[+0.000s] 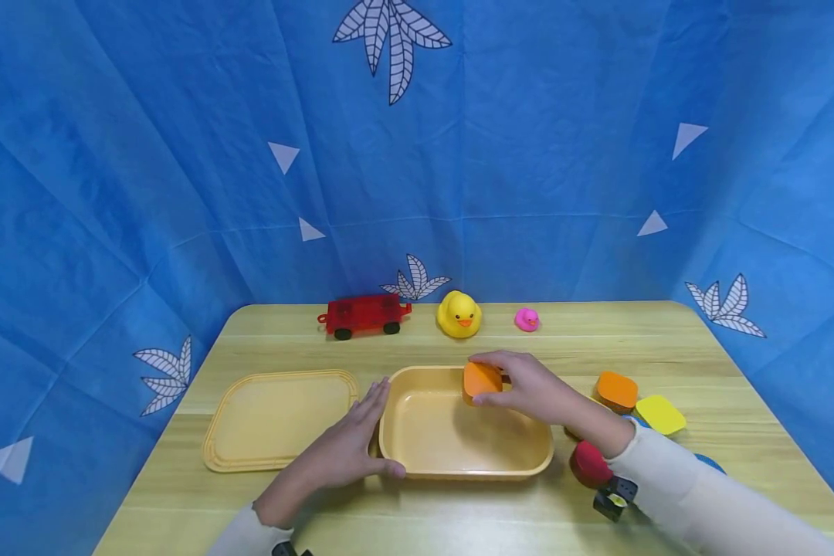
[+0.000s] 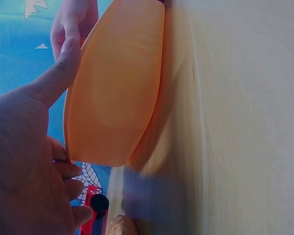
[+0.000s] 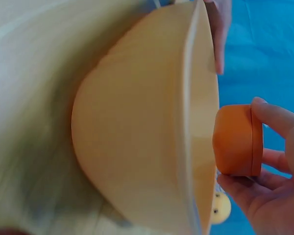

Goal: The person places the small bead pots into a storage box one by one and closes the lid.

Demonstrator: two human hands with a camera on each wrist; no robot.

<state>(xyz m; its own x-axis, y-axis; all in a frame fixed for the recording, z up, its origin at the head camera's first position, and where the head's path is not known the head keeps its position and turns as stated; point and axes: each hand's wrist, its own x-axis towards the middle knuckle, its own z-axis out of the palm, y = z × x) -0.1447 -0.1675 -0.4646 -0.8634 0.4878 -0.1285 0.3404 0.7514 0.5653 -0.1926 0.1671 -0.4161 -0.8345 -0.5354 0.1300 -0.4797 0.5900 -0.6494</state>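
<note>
A peach-coloured rectangular container stands at the middle of the table. My right hand pinches an orange rounded block between thumb and fingers, over the container's back right part. In the right wrist view the orange block is at the container's rim, gripped by my right hand. My left hand rests against the container's left side, fingers extended and thumb at the front corner. The left wrist view shows my left hand touching the container's wall.
The matching lid lies at the left. Along the back stand a red wagon, a yellow duck and a small pink duck. Several blocks, including orange, yellow and red, lie around my right forearm.
</note>
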